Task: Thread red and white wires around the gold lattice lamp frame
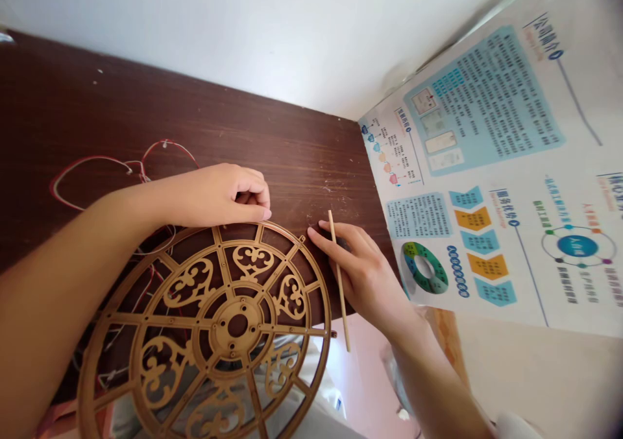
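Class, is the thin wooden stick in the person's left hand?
No, the thin wooden stick is held in the right hand.

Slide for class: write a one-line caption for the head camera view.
Left hand beside a gold lattice wheel on a dark wooden desk, right hand holding a thin stick.

Dark reddish-brown wood-grain worktop (243, 128) here, pretty scuffed up, with white flecks and dusty marks toward its right end. A loop of red and white wire (168, 142) lies right on it, kinda tangled at one spot. Past that there's a plain white wall (195, 37), and off to the right a big poster (487, 296) in Chinese, with a light blue text panel (481, 98), a multicoloured ring chart (423, 269) and orange and blue arrow tags (481, 251). Most of the print's too small to read, honestly.
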